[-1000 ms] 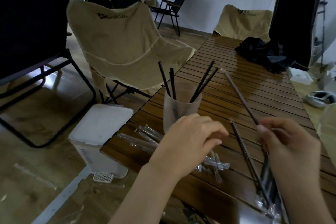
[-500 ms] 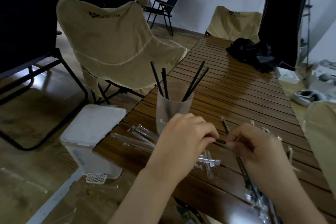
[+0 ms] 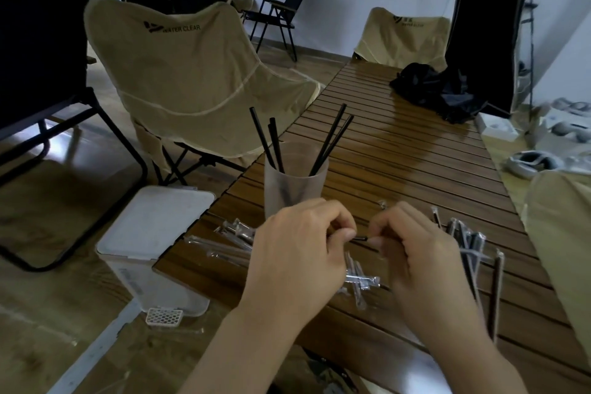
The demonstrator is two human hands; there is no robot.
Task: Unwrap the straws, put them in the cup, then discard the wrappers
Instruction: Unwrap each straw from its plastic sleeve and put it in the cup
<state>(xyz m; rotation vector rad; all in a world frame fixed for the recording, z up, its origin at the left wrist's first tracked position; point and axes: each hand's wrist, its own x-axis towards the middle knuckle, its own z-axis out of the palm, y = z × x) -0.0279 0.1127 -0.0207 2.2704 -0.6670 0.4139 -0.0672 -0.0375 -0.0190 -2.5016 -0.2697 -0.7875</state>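
Two bare hands meet low in the middle, above a slatted, glossy brown wooden table (image 3: pixel 415 169). The left hand (image 3: pixel 297 253) and right hand (image 3: pixel 422 259) have curled fingers and each pinches one end of a thin black straw (image 3: pixel 361 237); only a short dark piece shows between the fingertips.

Under the hands, at 6 o'clock, lie crinkled clear wrappers (image 3: pixel 359 280). At 9 o'clock from the hands more long clear plastic sleeves (image 3: pixel 224 241) lie across the table edge; whether they hold straws cannot be told. At 3 o'clock is a loose bundle of wrapped straws (image 3: pixel 470 243), dark rods in shiny film.

Just beyond the hands, at 12 o'clock, stands a frosted, translucent cup (image 3: pixel 295 182), slightly tapered, with four or five slim black straws (image 3: pixel 332 137) leaning out of it.

On the floor at 8 o'clock, touching the table corner, is a white plastic bin (image 3: pixel 153 233) with a flat lid.

Farther off, at 10 o'clock, a beige fabric chair (image 3: pixel 192 73); at 1 o'clock, crumpled black cloth (image 3: pixel 438 89) on the table's far end.
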